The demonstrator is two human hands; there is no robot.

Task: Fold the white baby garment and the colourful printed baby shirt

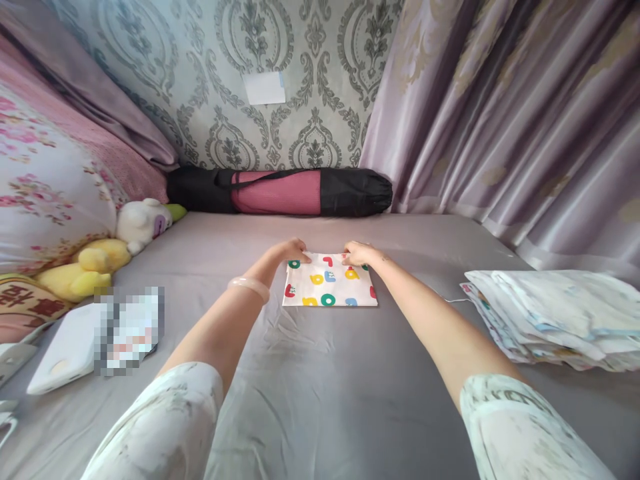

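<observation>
A white folded cloth (327, 283) printed with coloured letters lies flat as a neat rectangle on the grey bed sheet. My left hand (294, 251) grips its far left corner, thumb on top and fingers curled behind the edge. At the far right corner, my right hand (359, 253) pinches the same edge in a like way. Most of the fingertips are hidden beneath or behind the cloth. A pale bangle (250, 288) circles my left forearm.
To the right sits a stack of folded cloths (560, 317). A rolled pink mat in a black bag (275, 191) lies along the wall. Plush toys (143, 227), a white flat device (70, 347) and a blurred-out item (133, 330) are on the left. Curtains (500, 120) hang at the right.
</observation>
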